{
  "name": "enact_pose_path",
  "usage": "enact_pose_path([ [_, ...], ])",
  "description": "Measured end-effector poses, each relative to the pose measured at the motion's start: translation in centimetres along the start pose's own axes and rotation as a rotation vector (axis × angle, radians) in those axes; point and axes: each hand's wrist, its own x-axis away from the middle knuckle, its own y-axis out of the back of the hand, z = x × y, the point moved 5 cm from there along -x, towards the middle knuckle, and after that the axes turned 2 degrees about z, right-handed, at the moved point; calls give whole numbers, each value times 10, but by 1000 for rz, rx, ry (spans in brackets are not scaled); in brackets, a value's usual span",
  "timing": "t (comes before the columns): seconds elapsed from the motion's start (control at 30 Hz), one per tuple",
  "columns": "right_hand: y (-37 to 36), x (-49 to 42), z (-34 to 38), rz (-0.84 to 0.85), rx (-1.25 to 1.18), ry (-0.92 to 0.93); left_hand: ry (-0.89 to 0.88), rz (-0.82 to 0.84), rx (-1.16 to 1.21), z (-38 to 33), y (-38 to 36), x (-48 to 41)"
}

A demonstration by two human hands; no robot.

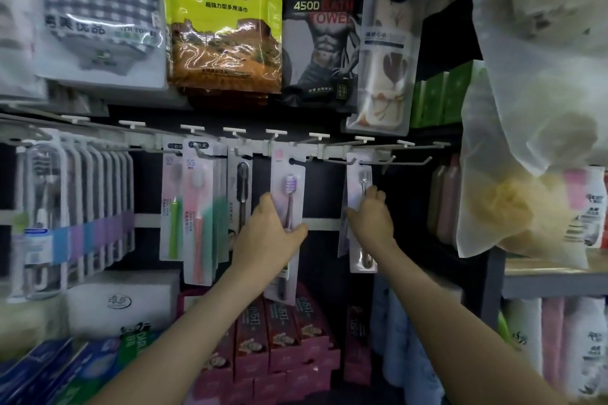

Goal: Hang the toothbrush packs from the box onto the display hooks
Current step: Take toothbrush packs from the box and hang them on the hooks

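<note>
My left hand (274,233) grips a toothbrush pack with a purple brush head (289,187) by its middle; the pack's hole lies at a white display hook (301,162). My right hand (373,212) holds a second pack with a pale grey brush (359,181) that hangs from the neighbouring hook (365,162). Both arms reach up and forward to the hook rail (250,141). No box is in view.
Other toothbrush packs (197,207) hang left of my hands, and a dense row (75,207) fills the far left. Bare hooks (411,161) stick out to the right. Towel packs (223,20) hang above, pink toothpaste boxes (283,339) sit below, and plastic bags (543,108) hang at the right.
</note>
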Motion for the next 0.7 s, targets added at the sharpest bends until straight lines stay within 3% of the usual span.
enact_pose_path([
  [0.37, -36, -20, -11, -26, -135, -40, 27, -41, -26, 8, -8, 1],
  [0.47, -19, 20, -2, -161, -403, 132, 58, -8, 34, 10, -17, 5],
  [0.57, -5, 81, 9, -119, -636, 356, 96, 10, 103, 7, -24, 2],
  [0.7, -4, 127, 14, -238, -304, 644, 197, 65, 304, 3, -37, -9],
])
